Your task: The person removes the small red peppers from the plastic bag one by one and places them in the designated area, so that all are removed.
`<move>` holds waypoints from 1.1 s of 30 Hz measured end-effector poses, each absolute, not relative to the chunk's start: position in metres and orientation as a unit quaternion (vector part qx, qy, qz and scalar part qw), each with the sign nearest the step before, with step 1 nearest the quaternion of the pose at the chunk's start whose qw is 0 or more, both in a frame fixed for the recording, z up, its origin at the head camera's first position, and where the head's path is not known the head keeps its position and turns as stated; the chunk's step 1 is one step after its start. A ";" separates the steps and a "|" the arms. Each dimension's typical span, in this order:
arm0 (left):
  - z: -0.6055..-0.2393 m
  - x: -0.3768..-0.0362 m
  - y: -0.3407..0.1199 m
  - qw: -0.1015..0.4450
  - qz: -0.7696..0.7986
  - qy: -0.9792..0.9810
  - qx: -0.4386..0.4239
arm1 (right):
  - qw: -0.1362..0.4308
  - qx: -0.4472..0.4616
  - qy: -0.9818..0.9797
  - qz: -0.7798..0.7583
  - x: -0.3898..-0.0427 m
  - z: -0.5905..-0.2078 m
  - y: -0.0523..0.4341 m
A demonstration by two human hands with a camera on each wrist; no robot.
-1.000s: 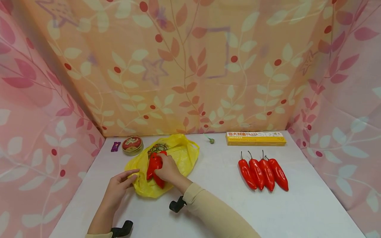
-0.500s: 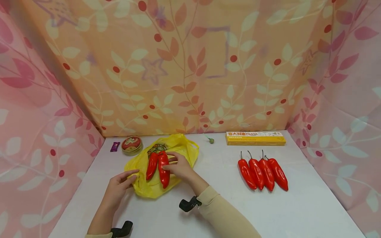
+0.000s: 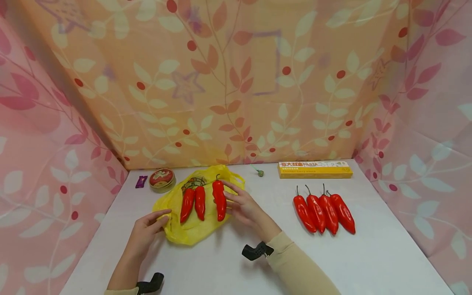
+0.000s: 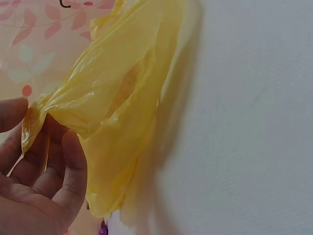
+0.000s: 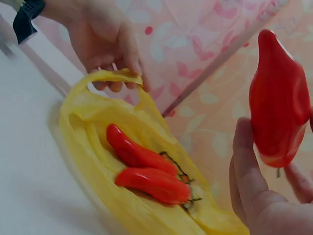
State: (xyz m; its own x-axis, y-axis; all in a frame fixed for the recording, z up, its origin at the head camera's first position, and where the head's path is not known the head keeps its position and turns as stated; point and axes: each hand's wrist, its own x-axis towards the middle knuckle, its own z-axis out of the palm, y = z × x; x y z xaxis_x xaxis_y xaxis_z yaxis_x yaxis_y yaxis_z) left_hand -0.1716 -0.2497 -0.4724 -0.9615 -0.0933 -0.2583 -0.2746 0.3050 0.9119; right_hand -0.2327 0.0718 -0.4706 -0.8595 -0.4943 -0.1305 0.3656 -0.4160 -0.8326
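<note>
My left hand (image 3: 145, 231) pinches the near-left edge of a yellow plastic bag (image 3: 184, 235). In the left wrist view, the bag's gathered corner (image 4: 36, 122) sits between the thumb and fingers. A red chili pepper (image 3: 219, 200) is in my right hand (image 3: 252, 211), raised over the bag's right part, stem toward the back. In the right wrist view, that pepper (image 5: 279, 103) is between fingers and thumb. Two more red chili peppers (image 3: 187, 206) lie side by side on the bag, by its dark printed pattern.
Several red chili peppers (image 3: 329, 215) lie in a row on the white table (image 3: 280, 205) at right. Behind them stands a yellow-and-white pasta box (image 3: 315, 170). A round red-lidded tin (image 3: 162, 180), a purple packet (image 3: 141, 181) and a small green item (image 3: 260, 173) sit toward the back.
My right hand has moved right with one pepper, away from the two others on the bag, and the pepper has been lifted. My left hand has stayed at the bag's edge.
</note>
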 end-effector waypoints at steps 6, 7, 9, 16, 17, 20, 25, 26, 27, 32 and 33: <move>-0.470 -0.171 -0.249 0.083 0.569 0.809 -0.119 | 0.228 -0.065 0.557 -0.796 -0.224 -0.454 0.101; -0.470 -0.171 -0.249 0.084 0.568 0.810 -0.119 | 0.224 -0.059 0.561 -0.795 -0.221 -0.451 0.105; -0.470 -0.171 -0.248 0.084 0.568 0.810 -0.118 | 0.215 -0.049 0.566 -0.795 -0.217 -0.448 0.113; -0.470 -0.173 -0.245 0.085 0.571 0.808 -0.118 | 0.156 0.030 0.663 -0.731 -0.208 -0.452 0.143; -0.471 -0.173 -0.245 0.085 0.571 0.808 -0.118 | 0.146 0.041 0.686 -0.712 -0.207 -0.454 0.147; -0.472 -0.174 -0.244 0.087 0.572 0.807 -0.119 | 0.108 0.054 0.759 -0.639 -0.202 -0.461 0.160; -0.473 -0.175 -0.244 0.088 0.577 0.803 -0.120 | 0.048 0.049 0.832 -0.550 -0.196 -0.472 0.185; -0.473 -0.175 -0.244 0.088 0.578 0.802 -0.121 | 0.039 0.042 0.843 -0.535 -0.196 -0.474 0.190; -0.473 -0.175 -0.244 0.088 0.578 0.802 -0.122 | 0.032 0.040 0.853 -0.520 -0.195 -0.475 0.195; -0.474 -0.174 -0.244 0.091 0.578 0.801 -0.126 | 0.005 0.033 0.908 -0.418 -0.194 -0.480 0.215; -0.474 -0.175 -0.244 0.091 0.578 0.802 -0.125 | 0.003 0.034 0.915 -0.402 -0.194 -0.481 0.218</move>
